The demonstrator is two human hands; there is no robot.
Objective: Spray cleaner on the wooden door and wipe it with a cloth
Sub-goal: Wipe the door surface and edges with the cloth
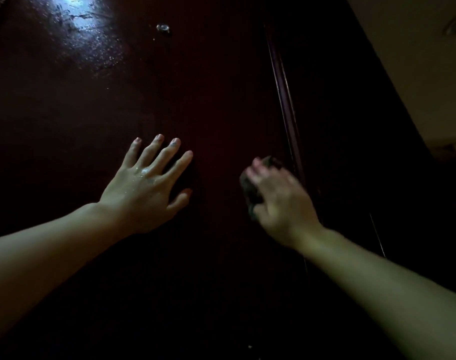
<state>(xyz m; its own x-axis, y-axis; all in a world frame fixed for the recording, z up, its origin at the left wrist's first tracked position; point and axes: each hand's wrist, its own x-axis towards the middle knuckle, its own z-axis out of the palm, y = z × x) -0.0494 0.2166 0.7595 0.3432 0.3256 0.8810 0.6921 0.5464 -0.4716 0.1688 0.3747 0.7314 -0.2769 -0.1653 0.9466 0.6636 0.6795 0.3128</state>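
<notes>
Cloth (255, 189) under right hand (281, 201)

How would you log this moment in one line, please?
left hand: flat on door | right hand: wiping, holds cloth | droplets near peephole

No text, label, brand, number or sign can be read anywhere here; the dark wooden door (195, 87) carries no lettering that shows in this dim light.
</notes>
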